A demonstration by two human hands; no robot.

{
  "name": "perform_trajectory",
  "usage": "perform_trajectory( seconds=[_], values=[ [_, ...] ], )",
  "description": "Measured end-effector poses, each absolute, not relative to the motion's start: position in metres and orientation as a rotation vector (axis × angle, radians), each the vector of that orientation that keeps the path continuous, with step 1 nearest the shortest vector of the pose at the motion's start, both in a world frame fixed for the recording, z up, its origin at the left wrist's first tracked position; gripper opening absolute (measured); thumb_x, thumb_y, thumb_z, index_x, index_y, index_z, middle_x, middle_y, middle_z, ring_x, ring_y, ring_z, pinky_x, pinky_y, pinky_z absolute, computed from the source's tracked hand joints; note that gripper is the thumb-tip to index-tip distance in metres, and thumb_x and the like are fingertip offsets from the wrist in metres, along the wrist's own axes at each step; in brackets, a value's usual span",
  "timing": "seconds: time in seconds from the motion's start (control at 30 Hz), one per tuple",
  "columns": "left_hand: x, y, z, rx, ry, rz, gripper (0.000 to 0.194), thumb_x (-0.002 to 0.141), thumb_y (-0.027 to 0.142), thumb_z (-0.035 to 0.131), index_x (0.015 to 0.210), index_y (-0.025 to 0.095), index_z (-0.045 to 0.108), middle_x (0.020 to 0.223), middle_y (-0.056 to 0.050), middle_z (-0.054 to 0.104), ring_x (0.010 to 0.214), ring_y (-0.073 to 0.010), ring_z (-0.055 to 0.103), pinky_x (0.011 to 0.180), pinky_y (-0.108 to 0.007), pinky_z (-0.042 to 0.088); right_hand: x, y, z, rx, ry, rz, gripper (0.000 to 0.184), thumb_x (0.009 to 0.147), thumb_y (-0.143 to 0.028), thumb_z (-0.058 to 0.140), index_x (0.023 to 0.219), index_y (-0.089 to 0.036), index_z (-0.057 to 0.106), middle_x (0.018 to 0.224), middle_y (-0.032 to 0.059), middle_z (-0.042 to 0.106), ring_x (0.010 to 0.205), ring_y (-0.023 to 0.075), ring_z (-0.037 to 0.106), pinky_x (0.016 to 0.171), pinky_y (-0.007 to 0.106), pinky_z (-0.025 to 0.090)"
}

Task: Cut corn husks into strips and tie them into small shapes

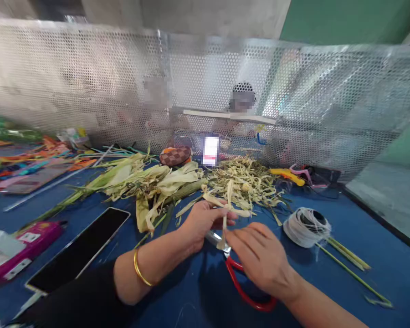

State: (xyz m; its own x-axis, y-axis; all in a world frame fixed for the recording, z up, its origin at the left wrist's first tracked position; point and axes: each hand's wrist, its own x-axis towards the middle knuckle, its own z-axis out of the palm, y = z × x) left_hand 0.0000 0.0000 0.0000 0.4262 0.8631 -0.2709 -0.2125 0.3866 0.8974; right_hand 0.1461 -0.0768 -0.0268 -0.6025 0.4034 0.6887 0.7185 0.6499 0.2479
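Observation:
Pinched between the thumb and fingers of my left hand (pixel 205 223) are pale corn husk strips (pixel 229 196) that cross each other. One strip hangs down from the crossing, and the fingers of my right hand (pixel 259 255) close on its lower part. Beneath both hands, red-handled scissors (pixel 237 282) lie on the blue table; my right hand partly covers their handles. Just beyond the hands sit a heap of shredded husk (pixel 249 180) and, left of it, a pile of whole corn husks (pixel 167 180).
A white string spool (pixel 302 228) and thin green stalks (pixel 353 257) are on the right. On the left lie a phone (pixel 82 248) and a magenta tissue pack (pixel 30 246). A perforated plastic screen (pixel 198 73) stands behind, with people beyond it. A checkered pouch (pixel 175 156) rests against the husks.

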Motion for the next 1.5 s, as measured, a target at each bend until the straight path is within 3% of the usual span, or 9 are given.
perform_trajectory(
  seconds=[0.1, 0.23, 0.43, 0.6, 0.7, 0.87, 1.07, 1.33, 1.5],
  values=[
    [-0.002, 0.002, 0.006, 0.931, 0.865, 0.815, 0.016, 0.070, 0.012, 0.061, 0.085, 0.013, 0.062, 0.065, -0.005, 0.070, 0.057, -0.0129, 0.063, 0.060, -0.023, 0.048, 0.153, -0.069, -0.023, -1.216, -1.962, -0.697, 0.027, 0.091, -0.025, 0.051, 0.113, -0.012, 0.055, 0.096, 0.0128, 0.066, 0.089, 0.0237, 0.060, 0.079, 0.036, 0.043],
    [-0.002, -0.001, 0.005, 0.965, 0.859, 0.794, 0.013, 0.074, 0.020, 0.062, 0.084, 0.013, 0.063, 0.062, -0.003, 0.067, 0.056, -0.0125, 0.062, 0.058, -0.023, 0.046, 0.155, -0.064, -0.024, -1.526, -1.847, -0.332, 0.028, 0.091, -0.040, 0.047, 0.103, -0.018, 0.059, 0.088, 0.0088, 0.067, 0.082, 0.0233, 0.061, 0.072, 0.034, 0.044],
    [0.002, -0.001, -0.006, 1.121, 0.845, 0.817, 0.010, 0.072, 0.022, 0.067, 0.076, 0.013, 0.064, 0.055, 0.000, 0.063, 0.048, -0.0086, 0.053, 0.054, -0.021, 0.043, 0.147, -0.066, -0.024, -1.662, -1.757, 0.351, 0.031, 0.090, -0.041, 0.043, 0.069, -0.022, 0.055, 0.060, -0.0003, 0.060, 0.061, 0.0165, 0.053, 0.057, 0.026, 0.037],
    [0.004, 0.001, -0.012, 1.263, 0.836, 0.875, 0.004, 0.073, 0.017, 0.063, 0.075, 0.013, 0.065, 0.051, 0.002, 0.060, 0.048, -0.0088, 0.052, 0.054, -0.021, 0.043, 0.138, -0.071, -0.019, -1.560, -1.609, 0.638, 0.034, 0.088, -0.041, 0.045, 0.062, -0.020, 0.051, 0.055, -0.0025, 0.055, 0.056, 0.0129, 0.050, 0.058, 0.024, 0.037],
    [0.004, 0.001, -0.011, 1.306, 0.844, 0.862, 0.006, 0.073, 0.018, 0.062, 0.070, 0.014, 0.065, 0.050, 0.003, 0.059, 0.048, -0.0086, 0.052, 0.053, -0.020, 0.042, 0.136, -0.072, -0.018, -1.539, -1.576, 0.657, 0.033, 0.088, -0.040, 0.045, 0.063, -0.020, 0.053, 0.056, -0.0021, 0.056, 0.058, 0.0129, 0.051, 0.059, 0.024, 0.038],
    [0.000, 0.005, -0.005, 1.267, 0.832, 0.755, 0.027, 0.079, 0.031, 0.058, 0.058, 0.014, 0.061, 0.055, -0.001, 0.062, 0.049, -0.0086, 0.053, 0.054, -0.020, 0.042, 0.137, -0.071, -0.018, -1.568, -1.573, 0.597, 0.034, 0.087, -0.041, 0.045, 0.063, -0.020, 0.054, 0.058, -0.0018, 0.057, 0.058, 0.0128, 0.051, 0.059, 0.024, 0.038],
    [0.001, 0.003, 0.001, 1.108, 0.884, 0.725, 0.004, 0.072, 0.016, 0.065, 0.074, 0.013, 0.066, 0.057, 0.000, 0.063, 0.051, -0.0100, 0.059, 0.061, -0.023, 0.048, 0.138, -0.070, -0.019, -1.615, -1.618, 0.595, 0.034, 0.087, -0.042, 0.044, 0.063, -0.020, 0.053, 0.057, -0.0014, 0.058, 0.056, 0.0130, 0.051, 0.056, 0.024, 0.037],
    [0.001, 0.006, 0.001, 0.985, 0.919, 0.764, 0.008, 0.068, 0.015, 0.072, 0.074, 0.010, 0.068, 0.055, -0.001, 0.064, 0.046, -0.0085, 0.057, 0.055, -0.022, 0.047, 0.141, -0.071, -0.014, -1.607, -1.709, 0.628, 0.046, 0.087, -0.047, 0.043, 0.051, -0.019, 0.046, 0.047, -0.0024, 0.051, 0.049, 0.0106, 0.046, 0.050, 0.022, 0.033],
    [-0.001, 0.010, 0.003, 0.965, 0.929, 0.770, 0.002, 0.073, 0.012, 0.067, 0.074, 0.011, 0.068, 0.058, -0.003, 0.066, 0.048, -0.0101, 0.060, 0.050, -0.020, 0.045, 0.150, -0.070, -0.004, -1.535, -1.540, 0.529, 0.050, 0.089, -0.052, 0.040, 0.052, -0.020, 0.049, 0.045, -0.0025, 0.048, 0.046, 0.0114, 0.047, 0.050, 0.023, 0.037]
  ],
)
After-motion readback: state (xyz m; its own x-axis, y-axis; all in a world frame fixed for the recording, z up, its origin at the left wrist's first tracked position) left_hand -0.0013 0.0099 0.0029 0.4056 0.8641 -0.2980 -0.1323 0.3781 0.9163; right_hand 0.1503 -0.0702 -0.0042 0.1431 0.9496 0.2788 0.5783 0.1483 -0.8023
